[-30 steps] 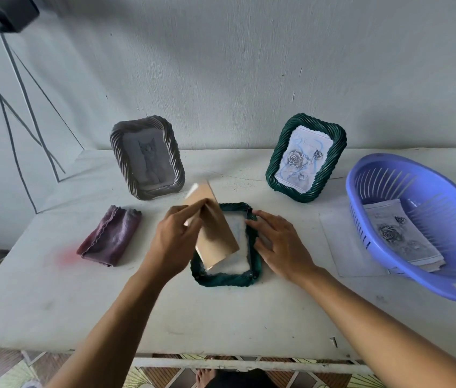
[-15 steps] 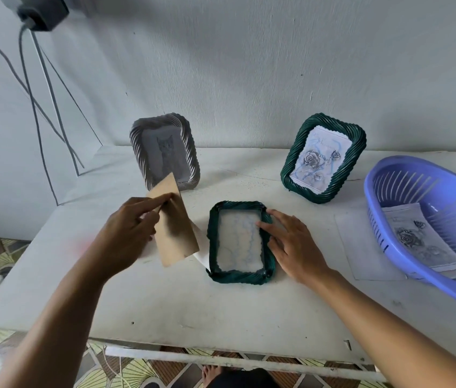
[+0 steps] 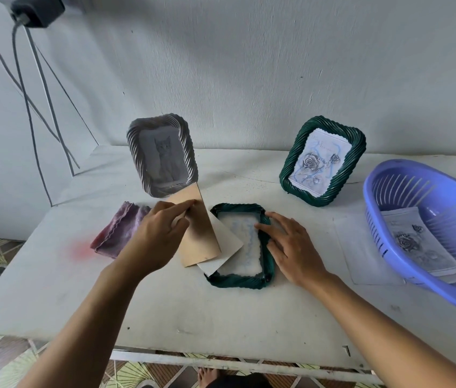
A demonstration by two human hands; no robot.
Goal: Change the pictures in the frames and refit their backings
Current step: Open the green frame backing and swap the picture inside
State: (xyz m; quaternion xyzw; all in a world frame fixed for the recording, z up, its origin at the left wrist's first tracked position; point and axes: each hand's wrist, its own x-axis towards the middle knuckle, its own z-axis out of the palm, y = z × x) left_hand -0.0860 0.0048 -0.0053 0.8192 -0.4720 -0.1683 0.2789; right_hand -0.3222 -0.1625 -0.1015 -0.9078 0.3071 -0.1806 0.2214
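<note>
A dark green woven frame (image 3: 239,281) lies face down at the table's middle, with a picture's pale back (image 3: 245,247) showing in its opening. My left hand (image 3: 156,233) pinches a brown backing board (image 3: 198,233) by its upper edge, tilted over the frame's left side. A white card (image 3: 221,247) lies under the board, partly across the frame. My right hand (image 3: 291,245) rests flat on the frame's right rim, fingers spread. A grey frame with a cat picture (image 3: 162,155) and a green frame with a rose picture (image 3: 322,161) stand upright at the back.
A purple cloth (image 3: 120,229) lies left of my left hand. A blue plastic basket (image 3: 389,247) at the right holds a stack of rose pictures (image 3: 417,242). A white sheet (image 3: 361,247) lies beside it. Cables run down the wall at the left.
My left hand has carried the brown board from left of the frame back toward it, so that it overlaps the frame's left edge. A white card now shows beneath the board. My right hand stays on the frame.
</note>
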